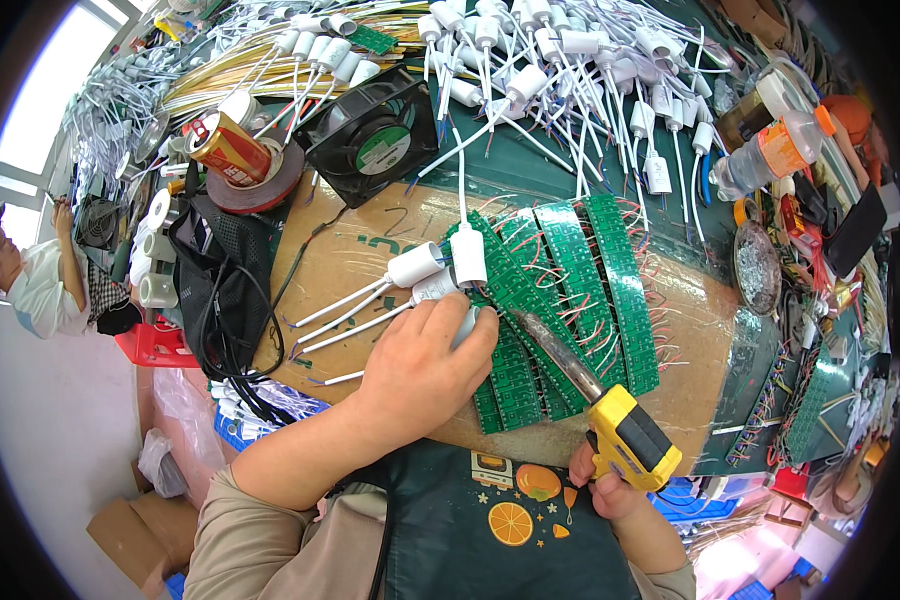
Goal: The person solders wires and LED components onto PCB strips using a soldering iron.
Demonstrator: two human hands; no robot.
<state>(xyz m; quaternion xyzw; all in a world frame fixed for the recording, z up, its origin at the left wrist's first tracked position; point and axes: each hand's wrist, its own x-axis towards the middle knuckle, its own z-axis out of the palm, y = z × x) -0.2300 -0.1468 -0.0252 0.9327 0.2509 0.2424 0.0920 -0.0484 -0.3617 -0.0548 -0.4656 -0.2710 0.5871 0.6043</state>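
My left hand (425, 355) is closed round a small white cylindrical part (467, 322), mostly covered by the fingers. Just beyond it on the brown board lie several white lamp sockets (417, 264) with thin wires trailing left; another white socket (467, 256) stands with its wire running upward. In my right hand (610, 485) is a yellow and black soldering gun (635, 438), gripped by its handle. Its long metal barrel points up and left, the tip close to my left fingertips and over the green circuit board strips (622, 300). Short red and white wires stick out of these strips.
A black fan (370, 140) and a drink can (232, 150) on a dark reel stand at the back left, near a black bag (220, 285). Wired white sockets (570, 42) are heaped behind. A bottle (770, 155) and metal dish (758, 265) are right. Another person (45, 275) is far left.
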